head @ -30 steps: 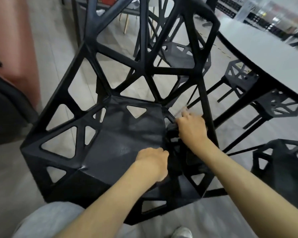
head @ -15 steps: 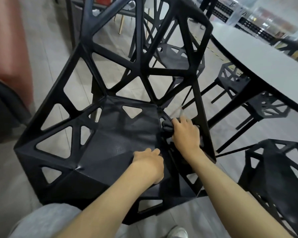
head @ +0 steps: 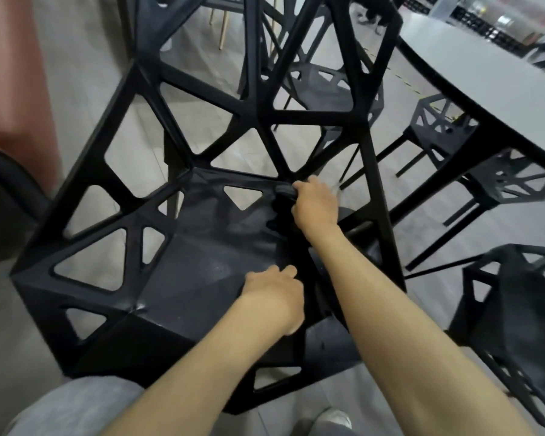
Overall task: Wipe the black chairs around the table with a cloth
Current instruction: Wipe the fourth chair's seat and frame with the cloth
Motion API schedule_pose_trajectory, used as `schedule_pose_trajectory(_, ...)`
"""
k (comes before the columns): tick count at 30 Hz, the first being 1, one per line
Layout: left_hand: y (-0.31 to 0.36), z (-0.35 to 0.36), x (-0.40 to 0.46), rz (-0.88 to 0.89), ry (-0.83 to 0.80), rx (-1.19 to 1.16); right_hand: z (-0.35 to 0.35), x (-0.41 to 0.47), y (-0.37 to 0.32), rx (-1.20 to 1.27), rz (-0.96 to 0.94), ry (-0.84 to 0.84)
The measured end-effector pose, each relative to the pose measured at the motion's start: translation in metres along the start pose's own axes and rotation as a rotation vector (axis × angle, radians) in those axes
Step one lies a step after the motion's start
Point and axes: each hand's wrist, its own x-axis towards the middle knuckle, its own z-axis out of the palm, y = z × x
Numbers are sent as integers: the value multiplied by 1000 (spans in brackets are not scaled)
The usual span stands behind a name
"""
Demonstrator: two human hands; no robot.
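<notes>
A black chair [head: 189, 272] with a lattice of triangular holes fills the middle of the view, its backrest rising away from me. My right hand [head: 316, 205] grips a dark cloth [head: 282, 199] bunched against the back right corner of the seat, where the seat meets the backrest. The cloth is hard to tell from the black plastic. My left hand [head: 274, 297] rests curled on the seat's front right edge; its fingers curl over the edge and are hidden.
A grey round table [head: 485, 86] stands at the right, with more black lattice chairs [head: 516, 325] tucked beneath and beside it. A pinkish wall or pillar [head: 13, 89] is at the left, and a dark rounded object [head: 4, 196] below it. My shoe [head: 334, 420] shows at the bottom.
My right hand has moved the cloth along the seat's right side toward the back corner. My left hand has stayed on the front right edge.
</notes>
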Motion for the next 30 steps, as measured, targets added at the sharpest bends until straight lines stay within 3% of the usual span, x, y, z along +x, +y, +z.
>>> schedule_pose_trajectory(6, -3, 7, -4, 20, -56, 11, -19, -87, 32, -150, -126, -69)
schedule_pose_trajectory(11, -4, 9, -7, 28, -57, 19, -28, -98, 43, -152, 144, 52)
schedule_pose_trajectory(17, -3, 6, -6, 28, -75, 20, -14, -108, 19, -135, -55, -51)
schedule_pose_trajectory(23, -11, 6, -4, 52, -77, 12, -34, -114, 49, -98, 179, 45)
schedule_pose_trajectory(30, -10, 7, -4, 44, -36, 2, -43, -196, 32, -200, 9, -95)
